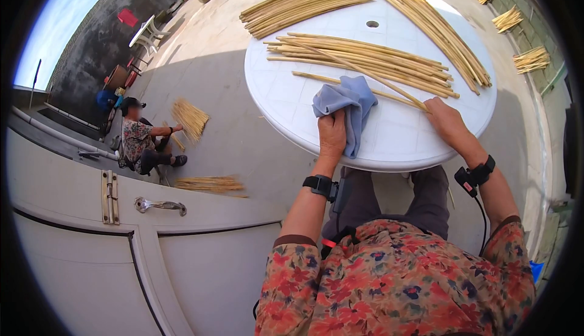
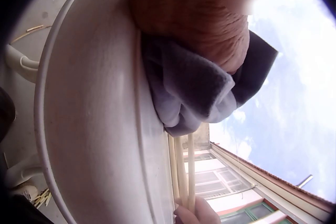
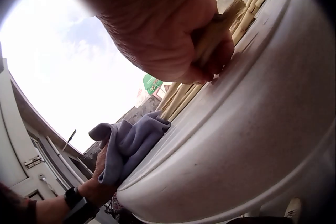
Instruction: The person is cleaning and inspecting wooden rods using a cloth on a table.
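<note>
On the round white table, my left hand grips a bunched blue-grey cloth. Folds of the cloth hide most of the fingers and lie over a long tan stick. At the table's right side, my right hand holds the near ends of thin tan sticks. One of these slants up across the middle pile; another passes under the cloth. In the right wrist view, a thick frayed stick end pokes out of the curled fingers. From the left wrist, the cloth appears bunched under the hand.
Three piles of sticks lie on the table: a back pile, a middle pile and a right pile. Another person sits low at left beside bundled sticks. A pale door stands at front left.
</note>
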`<state>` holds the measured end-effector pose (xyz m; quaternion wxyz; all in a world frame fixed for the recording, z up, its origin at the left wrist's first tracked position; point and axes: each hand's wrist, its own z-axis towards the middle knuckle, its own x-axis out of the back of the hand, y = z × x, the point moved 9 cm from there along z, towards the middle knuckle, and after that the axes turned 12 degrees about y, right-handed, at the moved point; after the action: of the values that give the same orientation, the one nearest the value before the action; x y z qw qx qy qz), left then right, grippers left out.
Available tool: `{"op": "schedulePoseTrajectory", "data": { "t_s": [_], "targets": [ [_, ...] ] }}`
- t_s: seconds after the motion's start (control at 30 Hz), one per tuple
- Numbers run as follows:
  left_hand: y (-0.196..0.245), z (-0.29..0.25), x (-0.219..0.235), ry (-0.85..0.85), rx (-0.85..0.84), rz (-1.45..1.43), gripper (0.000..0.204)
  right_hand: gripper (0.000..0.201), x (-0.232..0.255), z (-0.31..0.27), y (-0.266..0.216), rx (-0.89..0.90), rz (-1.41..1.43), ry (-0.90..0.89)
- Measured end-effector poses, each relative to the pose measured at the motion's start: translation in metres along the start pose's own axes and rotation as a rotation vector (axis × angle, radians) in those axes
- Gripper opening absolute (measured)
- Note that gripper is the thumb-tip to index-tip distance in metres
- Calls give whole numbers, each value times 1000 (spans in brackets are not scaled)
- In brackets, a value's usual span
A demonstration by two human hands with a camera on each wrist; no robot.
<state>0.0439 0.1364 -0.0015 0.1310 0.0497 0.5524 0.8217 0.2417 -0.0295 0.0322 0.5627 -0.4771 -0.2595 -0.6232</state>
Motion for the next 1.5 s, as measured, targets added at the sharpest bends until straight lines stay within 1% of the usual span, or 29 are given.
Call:
{"op": "schedulePoseTrajectory", "data": {
  "t_s": [0.17,0.23,0.27,0.33,0.4,0.43,0.47,0.53,0.57,0.6,0.63,0.67,0.73,0.77,0.8,0.87,0.9,0.97,1.03,1.07,1.1,1.17,1.2,1.27,1.3,1.33,1.4,1.43,1.5],
  "targets": [
    [-2,0,0,3,41,8,20,21,18,-24,4,-109,157,25],
    [-4,1,0,8,52,5,21,26,23,-33,9,-171,265,91],
    [-4,1,1,17,46,-13,21,26,26,-35,9,-176,264,93],
    [-6,2,0,13,44,-29,22,25,26,-39,4,-213,230,22],
    [-11,4,5,94,88,-97,23,27,27,-43,-1,-198,263,26],
    [-20,5,6,84,161,-152,24,29,29,-43,-4,-171,293,31],
    [-23,4,5,88,272,-250,27,26,27,-44,-2,-218,356,-4],
    [-12,-7,-13,-55,449,-579,36,24,34,-44,-12,-324,533,-49],
    [-4,-15,-24,-99,467,-589,36,26,28,-47,-10,-405,595,-120],
    [-1,-27,-35,-127,617,-740,40,28,27,-47,-14,-388,624,-111],
    [0,-39,-46,-147,770,-884,44,29,25,-45,-19,-306,660,-46],
    [5,-45,-54,-176,783,-887,44,30,25,-43,-27,-326,713,-63],
    [7,-60,-70,-215,907,-923,47,35,14,-41,-41,-363,798,-136],
    [5,-65,-75,-267,897,-884,45,29,12,-38,-49,-358,824,-132],
    [3,-70,-78,-288,903,-884,45,29,11,-35,-54,-371,818,-116],
    [7,-79,-90,-318,977,-957,39,20,1,-33,-68,-427,881,-222],
    [7,-83,-97,-342,980,-958,39,20,-7,-33,-70,-437,874,-203],
    [-2,-69,-92,-115,732,-730,34,20,-19,-27,-75,-247,747,-29],
    [-12,-70,-89,-38,773,-692,28,22,-36,-28,-76,-296,763,-92],
    [-12,-71,-87,-21,790,-635,24,21,-27,-29,-81,-277,702,-93],
    [-8,-70,-86,23,737,-566,24,21,-19,-30,-82,-309,680,-87],
    [-14,-71,-87,-68,713,-463,33,20,-19,-32,-85,-294,574,-59],
    [-17,-74,-91,-97,718,-479,33,20,-18,-34,-82,-312,552,-42],
    [-5,-72,-92,-46,666,-457,37,19,-19,-36,-81,-321,541,-76],
    [-1,-74,-90,-20,674,-385,38,17,-19,-37,-79,-333,520,-89],
    [0,-73,-92,-26,674,-388,38,17,-16,-40,-77,-336,515,-85],
    [-3,-63,-85,36,671,-360,37,18,-18,-53,-75,-348,554,-182],
    [-20,-54,-84,59,681,-427,37,18,-13,-61,-73,-347,547,-177],
    [-35,-43,-78,69,698,-464,34,20,-7,-83,-72,-321,536,-233]
  ]
}}
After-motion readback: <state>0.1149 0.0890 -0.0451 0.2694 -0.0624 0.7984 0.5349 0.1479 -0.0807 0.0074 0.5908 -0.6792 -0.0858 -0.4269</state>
